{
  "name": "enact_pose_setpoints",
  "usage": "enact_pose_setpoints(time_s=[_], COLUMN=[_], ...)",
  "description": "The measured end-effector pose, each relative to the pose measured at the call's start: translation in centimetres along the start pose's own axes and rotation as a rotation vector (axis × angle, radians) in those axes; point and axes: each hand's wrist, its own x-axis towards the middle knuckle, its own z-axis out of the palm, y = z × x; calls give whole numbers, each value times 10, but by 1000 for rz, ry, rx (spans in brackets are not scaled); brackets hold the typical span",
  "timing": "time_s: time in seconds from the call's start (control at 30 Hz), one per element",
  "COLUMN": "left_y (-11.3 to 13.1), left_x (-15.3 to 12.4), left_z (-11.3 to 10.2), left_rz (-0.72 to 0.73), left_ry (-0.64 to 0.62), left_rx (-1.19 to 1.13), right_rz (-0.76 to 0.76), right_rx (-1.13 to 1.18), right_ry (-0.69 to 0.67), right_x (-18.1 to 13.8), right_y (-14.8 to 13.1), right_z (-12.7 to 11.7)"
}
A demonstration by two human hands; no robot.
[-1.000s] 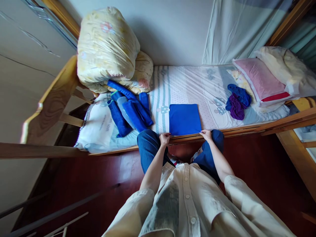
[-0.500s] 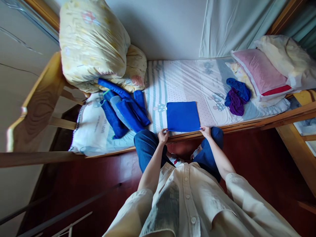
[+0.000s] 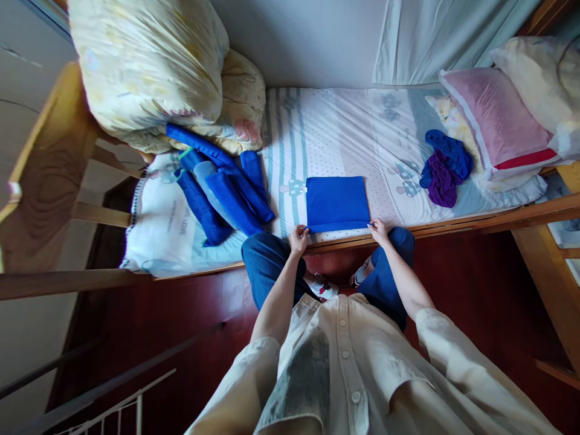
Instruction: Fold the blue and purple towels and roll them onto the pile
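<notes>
A folded blue cloth (image 3: 338, 201) lies flat as a rectangle near the front edge of the bed, with a small white tag at its left side. A narrow strip along its near edge is turned over. At the near left corner my left hand (image 3: 299, 240) pinches that strip, fingers closed. My right hand (image 3: 378, 232) has the near right corner between thumb and fingers. Left of the cloth lie several blue and grey-blue rolls of cloth (image 3: 226, 193), one partly on another. To the right sits a crumpled heap of blue and purple cloth (image 3: 444, 166).
The bed (image 3: 330, 133) has a patterned sheet and a wooden front rail (image 3: 453, 223). A bulky yellow quilt (image 3: 149, 66) stands at the left end by the wooden headboard (image 3: 49, 163). Pillows (image 3: 498, 118) are stacked at the right. My knees touch or nearly touch the rail.
The cloth's near edge has been turned up into a narrow strip, with both hands still at its corners. The view has shifted slightly.
</notes>
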Motion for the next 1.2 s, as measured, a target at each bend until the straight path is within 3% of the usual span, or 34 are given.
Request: enact_pose_setpoints(time_s=[0.4, 0.67, 1.2], left_y=[0, -4, -23], left_x=[-12, -18, -2], left_z=[-1, 6, 9], left_rz=[-25, -52, -82], left_ry=[59, -9, 43], left_rx=[60, -22, 15], right_rz=[4, -16, -44], right_rx=[-91, -123, -292], right_ry=[53, 69, 55], right_x=[-10, -9, 4], right_y=[2, 3, 24], right_z=[-1, 0, 11])
